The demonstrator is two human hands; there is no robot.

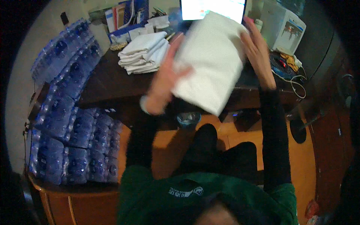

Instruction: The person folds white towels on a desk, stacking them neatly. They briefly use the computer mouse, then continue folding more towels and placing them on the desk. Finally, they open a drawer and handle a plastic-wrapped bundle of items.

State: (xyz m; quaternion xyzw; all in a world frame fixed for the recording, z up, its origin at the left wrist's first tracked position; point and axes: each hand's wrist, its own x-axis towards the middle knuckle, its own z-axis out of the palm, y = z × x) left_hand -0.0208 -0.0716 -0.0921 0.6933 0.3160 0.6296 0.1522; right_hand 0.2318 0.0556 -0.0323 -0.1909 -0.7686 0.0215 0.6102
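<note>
A folded white cloth (211,62) is held up between my two hands over the front of the dark desk, tilted, its near corner reaching past the desk edge. My left hand (168,73) is at its left side, with the thumb across the face of the cloth; motion blurs this hand. On the right, my right hand (254,47) has its fingers at the upper right edge of the cloth. A stack of folded white cloths (144,53) lies on the desk just left of my left hand. The part of the desk behind the held cloth is hidden.
A lit monitor (197,9) stands at the back of the dark desk (112,78). At right are a white water dispenser (287,28) and a cable (294,84). Shrink-wrapped packs of bottles (77,135) are piled at left. A bin (189,119) sits under the desk.
</note>
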